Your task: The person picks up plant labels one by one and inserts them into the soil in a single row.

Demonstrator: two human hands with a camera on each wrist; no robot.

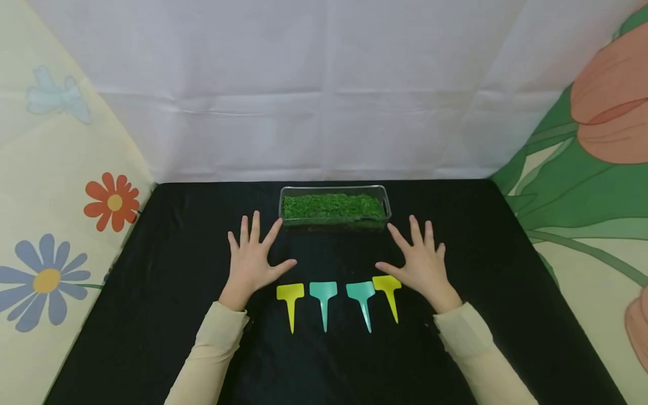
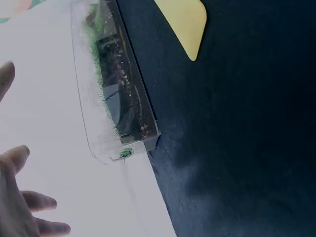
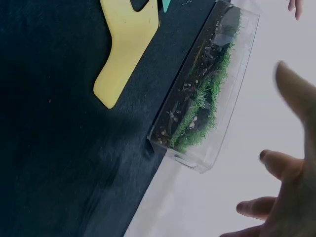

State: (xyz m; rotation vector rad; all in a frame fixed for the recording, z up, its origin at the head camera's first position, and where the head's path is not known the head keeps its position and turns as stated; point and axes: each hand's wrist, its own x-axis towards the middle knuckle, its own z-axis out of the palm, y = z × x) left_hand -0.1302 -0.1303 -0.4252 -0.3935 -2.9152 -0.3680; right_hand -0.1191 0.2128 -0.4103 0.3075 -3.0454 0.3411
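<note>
Both hands are spread with fingers straight and hold nothing. In the head view the left hand (image 1: pixel 251 267) is left of a clear plastic box (image 1: pixel 335 221) of green grass (image 1: pixel 331 206), its thumb above a yellow T-shaped plant label (image 1: pixel 291 292). The right hand (image 1: pixel 422 270) mirrors it on the other side, its thumb close to a second yellow plant label (image 1: pixel 387 283). Between these lie two teal plant labels, one left (image 1: pixel 323 290) and one right (image 1: pixel 361 291), stems toward the person. Dark soil with small stones (image 3: pixel 185 91) shows through the box wall in the right wrist view.
A black cloth (image 1: pixel 324 371) covers the table. Behind the box hangs a white cloth backdrop (image 1: pixel 253 140). Flower-printed panels stand at the left (image 1: pixel 30 197) and the right (image 1: pixel 597 197).
</note>
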